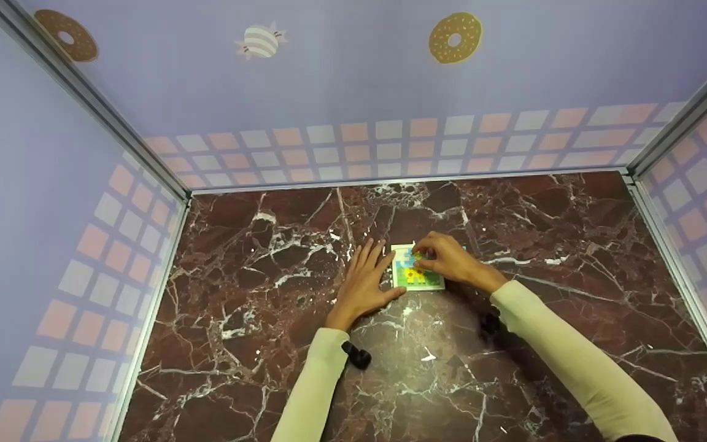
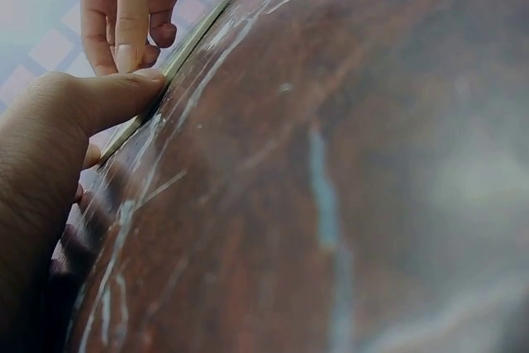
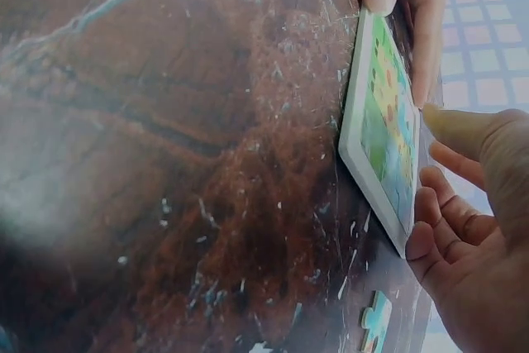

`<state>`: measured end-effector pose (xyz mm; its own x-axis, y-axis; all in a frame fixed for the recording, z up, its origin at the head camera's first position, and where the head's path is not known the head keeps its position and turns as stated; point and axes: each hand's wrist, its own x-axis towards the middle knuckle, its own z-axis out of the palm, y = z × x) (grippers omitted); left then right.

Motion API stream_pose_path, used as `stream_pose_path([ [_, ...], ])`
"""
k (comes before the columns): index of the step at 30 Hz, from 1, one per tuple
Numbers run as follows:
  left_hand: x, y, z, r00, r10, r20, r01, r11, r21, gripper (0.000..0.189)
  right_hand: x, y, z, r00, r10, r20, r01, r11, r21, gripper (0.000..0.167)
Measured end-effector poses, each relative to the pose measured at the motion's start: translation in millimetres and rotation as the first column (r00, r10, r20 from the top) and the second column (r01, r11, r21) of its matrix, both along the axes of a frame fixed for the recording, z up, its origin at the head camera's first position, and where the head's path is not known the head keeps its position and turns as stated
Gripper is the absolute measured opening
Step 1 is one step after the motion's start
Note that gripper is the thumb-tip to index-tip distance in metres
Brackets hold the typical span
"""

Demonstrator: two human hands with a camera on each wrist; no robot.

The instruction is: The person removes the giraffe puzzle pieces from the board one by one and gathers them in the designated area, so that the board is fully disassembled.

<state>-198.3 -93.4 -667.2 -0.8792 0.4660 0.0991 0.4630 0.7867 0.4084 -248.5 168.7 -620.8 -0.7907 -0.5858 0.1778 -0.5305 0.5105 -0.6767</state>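
Observation:
A small jigsaw puzzle [image 1: 418, 282] in a white frame lies flat on the marbled table, its picture green below and blue above with yellow figures. My left hand [image 1: 366, 285] rests beside it with fingers spread; its thumb touches the near edge and its index finger lies along the left side. Over the puzzle's upper right part, my right hand [image 1: 448, 261] bends its thumb and index finger down in a pinch on a puzzle piece, mostly hidden by the fingertips. In the right wrist view, these fingers meet the puzzle's far side.
A loose jigsaw piece [image 3: 376, 324] lies on the table by the frame in the right wrist view. Patterned lilac walls [image 1: 353, 80] close off the back and sides of the dark red table [image 1: 255, 368].

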Motion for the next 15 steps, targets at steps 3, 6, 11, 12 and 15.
stream_pose_path([
  [3, 0.3, 0.0, -1.0, 1.000, -0.002, -0.013, 0.001, 1.000, -0.006, 0.092, -2.8, -0.7, -6.1, 0.999, 0.031, -0.024, -0.032, 0.999, -0.037, 0.026],
  [6, 0.5, 0.0, -1.7, 1.000, -0.002, -0.015, 0.002, 1.000, -0.015, 0.093, -9.1, -0.5, -19.5, 0.995, 0.064, -0.072, -0.070, 0.994, -0.079, 0.025],
  [11, -0.4, 0.5, -1.4, 1.000, -0.002, -0.020, 0.002, 1.000, -0.012, 0.093, -15.4, -0.3, -30.1, 0.991, 0.094, -0.096, -0.100, 0.993, -0.066, 0.026],
  [12, -0.8, 0.6, -1.3, 1.000, -0.002, -0.021, 0.002, 1.000, -0.011, 0.093, -15.2, -1.0, -29.0, 0.992, 0.093, -0.083, -0.098, 0.993, -0.060, 0.026],
  [15, -2.1, 0.9, -1.1, 1.000, -0.001, -0.018, 0.001, 1.000, -0.011, 0.093, -10.9, -3.8, -17.1, 0.996, 0.077, -0.042, -0.078, 0.996, -0.037, 0.028],
])
